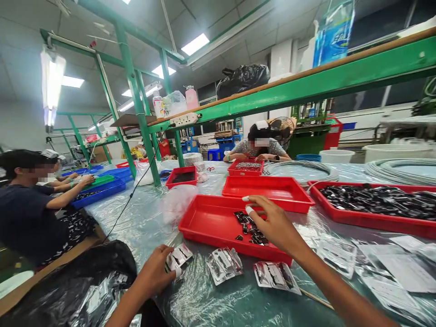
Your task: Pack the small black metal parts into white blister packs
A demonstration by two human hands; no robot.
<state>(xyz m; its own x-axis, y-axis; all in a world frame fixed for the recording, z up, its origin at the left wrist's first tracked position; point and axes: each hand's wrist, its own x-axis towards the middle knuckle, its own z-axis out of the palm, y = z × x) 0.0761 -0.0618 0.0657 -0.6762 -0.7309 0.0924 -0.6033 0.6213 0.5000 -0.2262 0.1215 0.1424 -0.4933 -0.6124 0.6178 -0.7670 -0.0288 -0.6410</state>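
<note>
My left hand (157, 269) is at the table's near edge. Its fingers and white-capped thumb close round the side of a small stack of printed silver packets (180, 255). Above a red tray (207, 215) hovers my right hand (272, 220), fingers apart with white covers on two tips, and I see nothing in it. Small black metal-looking pieces (257, 235) lie in the tray's right half, partly hidden by that hand. Between my hands, in front of the tray, rest another packet stack (225, 265) and a further one (275, 275).
A second red tray (269, 186) sits behind, and a large one full of black pieces (378, 202) is right. More packets (335, 254) lie at right. A black bag (112, 259) holds packets at lower left. Co-workers sit at left and across. A green shelf (306, 91) crosses overhead.
</note>
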